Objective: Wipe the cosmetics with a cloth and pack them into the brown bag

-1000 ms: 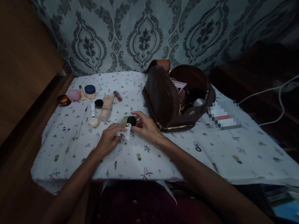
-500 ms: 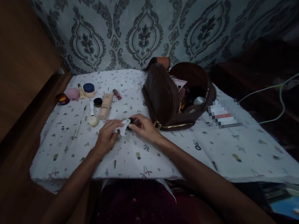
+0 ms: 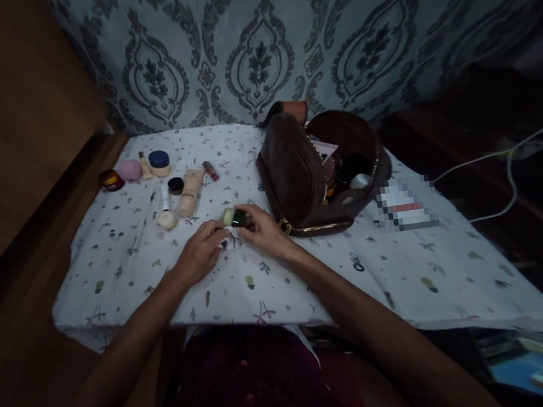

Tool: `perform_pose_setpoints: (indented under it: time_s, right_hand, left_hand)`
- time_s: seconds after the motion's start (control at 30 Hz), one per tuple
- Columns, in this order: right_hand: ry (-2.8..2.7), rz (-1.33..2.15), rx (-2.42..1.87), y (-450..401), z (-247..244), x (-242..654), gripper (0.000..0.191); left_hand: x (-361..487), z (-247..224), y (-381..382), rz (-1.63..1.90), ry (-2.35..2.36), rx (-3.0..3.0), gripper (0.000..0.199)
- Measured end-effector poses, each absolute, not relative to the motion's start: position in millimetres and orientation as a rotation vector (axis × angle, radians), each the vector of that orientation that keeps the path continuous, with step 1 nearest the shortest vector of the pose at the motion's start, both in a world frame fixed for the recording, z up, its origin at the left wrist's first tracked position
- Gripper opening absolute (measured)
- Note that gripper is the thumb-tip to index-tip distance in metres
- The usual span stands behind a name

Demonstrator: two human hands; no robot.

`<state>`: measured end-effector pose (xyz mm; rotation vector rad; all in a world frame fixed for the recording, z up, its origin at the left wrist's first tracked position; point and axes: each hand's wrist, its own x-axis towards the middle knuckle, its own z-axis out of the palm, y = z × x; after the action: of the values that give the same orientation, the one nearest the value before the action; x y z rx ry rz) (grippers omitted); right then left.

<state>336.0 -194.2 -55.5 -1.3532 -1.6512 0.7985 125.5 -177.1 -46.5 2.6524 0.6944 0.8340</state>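
Over the middle of the table my right hand (image 3: 264,233) grips a small jar (image 3: 238,218), dark green at its right end and pale yellow-green at its left. My left hand (image 3: 202,250) pinches a crumpled white wipe (image 3: 229,239) against the jar's lower left side. Just beyond the left hand lie a beige tube (image 3: 191,192), a cream-coloured round pot (image 3: 167,220), a slim white tube (image 3: 165,197) and a black-lidded jar (image 3: 176,186). To the right of my right hand stands an unzipped brown bag (image 3: 292,173) with several items inside.
Farther back left sit a blue-lidded jar (image 3: 159,163), a small yellowish tube (image 3: 145,165), a pink rounded item (image 3: 130,170) and a dark red jar (image 3: 111,180). A small reddish tube (image 3: 210,171) lies behind the beige one. A blurred-out object (image 3: 407,203) and a white cable (image 3: 510,176) are at right.
The wipe has slid down from the jar's left end, so the pale yellow-green part now shows. My left hand has shifted slightly lower; the right hand still grips the jar.
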Motion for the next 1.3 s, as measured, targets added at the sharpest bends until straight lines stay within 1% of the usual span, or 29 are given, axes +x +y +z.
perform_pose_setpoints:
  time_s: [0.07,0.17,0.3,0.4,0.5,0.57,0.73,0.9,1.03,1.17,1.3]
  right_hand:
    - [-1.614,0.812,-1.381,-193,-56,335,0.05]
    - [-1.513,0.873,-1.348,-194,-52,332,0.045]
    - [-1.301,1.191,-1.189,-197,-44,327,0.041]
    - [-1.168,1.447,-1.108,-200,-39,325,0.042]
    - [-1.174,1.58,-1.046,-202,-38,325,0.044]
    - [-1.224,1.614,-1.009,-204,-39,326,0.044]
    - [-1.369,1.57,-0.948,-205,-39,330,0.044]
    - [-1.467,1.514,-0.882,-206,-36,332,0.049]
    - [-1.496,1.441,-0.865,-208,-35,330,0.051]
    - [-1.545,1.258,-0.87,-208,-39,323,0.051]
    - [-1.641,1.003,-0.889,-209,-39,316,0.043]
  left_hand:
    - [125,-47,-176,0.842,0.692,2.629,0.053]
    - [123,-48,-177,0.944,0.716,2.63,0.051]
    - [124,-46,-181,1.119,0.744,2.748,0.049]
    - [128,-42,-184,1.186,0.743,2.861,0.052]
    - [129,-39,-184,1.157,0.745,2.919,0.055]
    - [128,-39,-183,1.084,0.753,2.898,0.054]
    - [122,-40,-178,0.939,0.811,2.675,0.053]
    - [118,-41,-173,0.804,1.017,2.433,0.038]
    - [119,-35,-173,0.77,1.109,2.236,0.039]
    - [121,-29,-174,0.715,1.131,2.065,0.032]
    - [122,-28,-174,0.716,1.137,2.06,0.022]
